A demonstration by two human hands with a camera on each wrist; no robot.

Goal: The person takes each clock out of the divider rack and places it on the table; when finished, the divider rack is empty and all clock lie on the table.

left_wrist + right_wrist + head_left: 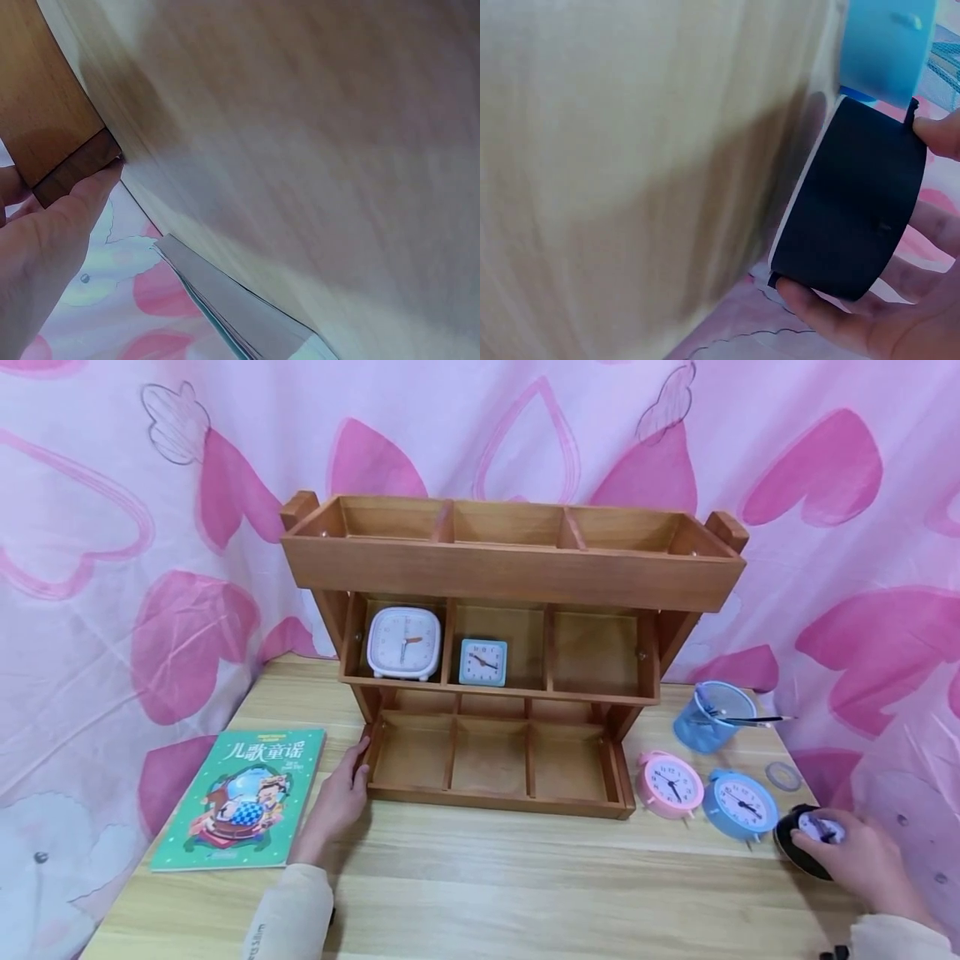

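Behind both hands, hung as a backdrop: a white cloth printed with big pink hearts (112, 568)

Under both hands: a pale wood-grain worktop (487, 877)

Between the hands and beyond them, standing on the worktop: a brown three-tier wooden shelf rack with divided compartments (510, 568); in its middle tier a white rounded-square clock (403, 643) in the compartment on the left hand's side and a small light-blue square clock (482, 662) in the centre one

Just outside the left hand, flat on the worktop: a green picture book with a cartoon cover (242, 797)

Beyond the right hand, near the far corner of the worktop: a translucent blue pen cup (712, 717) with a pen sticking out

Just inward of the right hand, side by side and upright: a pink round twin-bell alarm clock (670, 785), then a blue round twin-bell alarm clock (740, 804) nearer the hand

Left hand (339, 797): fingers straight, tips touching the rack's lower front corner, thumb pressed against the dark end grain in the left wrist view (82, 199), gripping nothing

Right hand (862, 858): fingers and thumb curled round a black round alarm clock with a white face (806, 843) at the worktop's near edge, beside the blue clock; black casing (855, 202) held between fingertips in the right wrist view

Beyond the right hand, flat on the worktop: a small grey ring (783, 775)
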